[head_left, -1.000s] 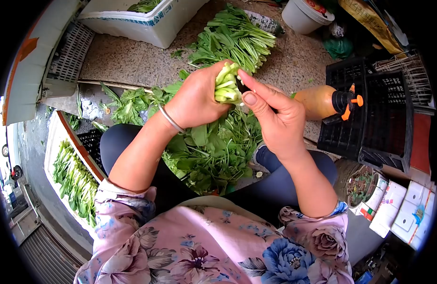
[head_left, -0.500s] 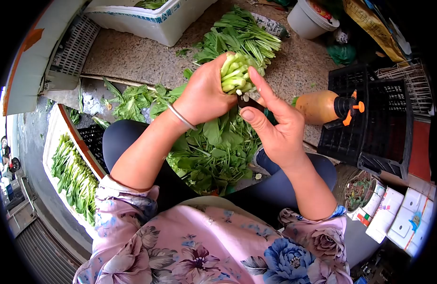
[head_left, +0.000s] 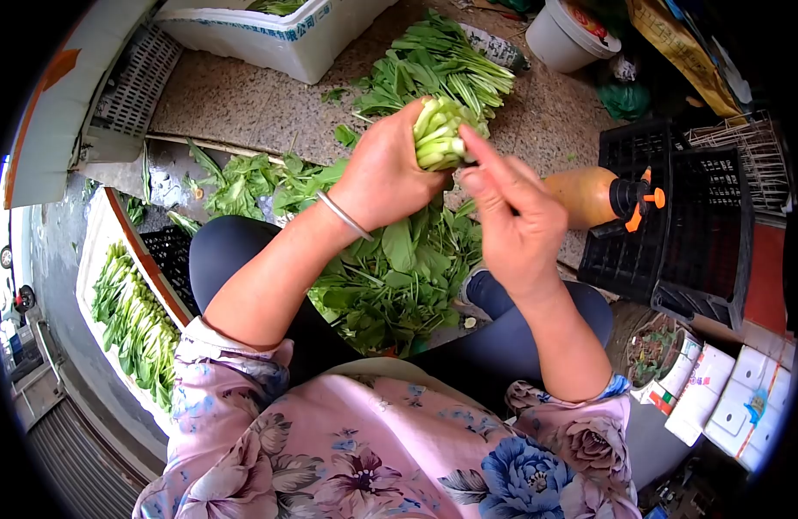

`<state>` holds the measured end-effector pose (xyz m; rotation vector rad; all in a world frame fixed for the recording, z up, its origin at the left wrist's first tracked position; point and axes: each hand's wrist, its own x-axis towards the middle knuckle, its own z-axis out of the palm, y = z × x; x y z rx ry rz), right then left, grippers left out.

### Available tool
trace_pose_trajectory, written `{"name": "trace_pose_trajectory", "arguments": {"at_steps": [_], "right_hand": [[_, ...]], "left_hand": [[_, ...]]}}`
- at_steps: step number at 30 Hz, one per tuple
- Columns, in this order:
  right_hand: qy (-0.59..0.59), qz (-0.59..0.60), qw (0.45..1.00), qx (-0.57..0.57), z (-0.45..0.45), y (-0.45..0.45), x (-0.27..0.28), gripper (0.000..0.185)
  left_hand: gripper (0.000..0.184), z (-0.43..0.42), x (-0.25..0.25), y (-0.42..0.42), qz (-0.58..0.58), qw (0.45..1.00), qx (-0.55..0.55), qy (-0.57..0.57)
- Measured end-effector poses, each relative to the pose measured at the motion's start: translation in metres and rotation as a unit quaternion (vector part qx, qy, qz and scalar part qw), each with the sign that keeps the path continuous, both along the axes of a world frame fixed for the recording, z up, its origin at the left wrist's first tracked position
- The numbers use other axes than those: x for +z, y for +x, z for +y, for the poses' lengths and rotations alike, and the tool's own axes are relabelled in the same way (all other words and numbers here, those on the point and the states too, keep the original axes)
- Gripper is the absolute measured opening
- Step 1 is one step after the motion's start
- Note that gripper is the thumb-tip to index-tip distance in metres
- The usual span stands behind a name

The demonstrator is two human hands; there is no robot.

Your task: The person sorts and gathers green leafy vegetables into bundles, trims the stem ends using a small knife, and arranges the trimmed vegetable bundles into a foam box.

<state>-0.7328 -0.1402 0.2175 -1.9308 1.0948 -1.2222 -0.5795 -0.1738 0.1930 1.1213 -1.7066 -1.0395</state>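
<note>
My left hand (head_left: 389, 160) is wrapped round a bunch of leafy green stalks (head_left: 439, 131), their pale cut ends turned toward my right hand (head_left: 522, 216). My right fingers are closed at those ends, the index finger against the stalks. Only a small dark bit of a knife (head_left: 470, 159) shows between thumb and index finger; the rest is hidden. Below the hands, loose trimmed leaves (head_left: 382, 294) are heaped between my legs. Just beyond the bunch, more leafy greens (head_left: 442, 65) lie on a speckled stone slab (head_left: 243, 104).
A white foam box (head_left: 287, 39) stands at the back, and another foam box holding rows of greens (head_left: 140, 320) is at the left. On the right are an orange spray bottle (head_left: 580, 195), black crates (head_left: 676, 233) and a white bucket (head_left: 568, 39). Scattered leaves (head_left: 243, 186) lie along the slab's edge.
Both hands have shifted slightly right with the bunch. My right fingers have curled in more, and the dark knife blade that showed below the stalk ends is now mostly hidden.
</note>
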Motion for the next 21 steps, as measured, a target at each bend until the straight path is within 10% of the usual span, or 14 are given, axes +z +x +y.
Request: {"name": "trace_pose_trajectory", "arguments": {"at_steps": [21], "right_hand": [[0.136,-0.135,0.979,0.069,0.003,-0.003,0.001,0.034]], "left_hand": [[0.035,0.003,0.006,-0.001,0.03,0.995,0.046,-0.08]]}}
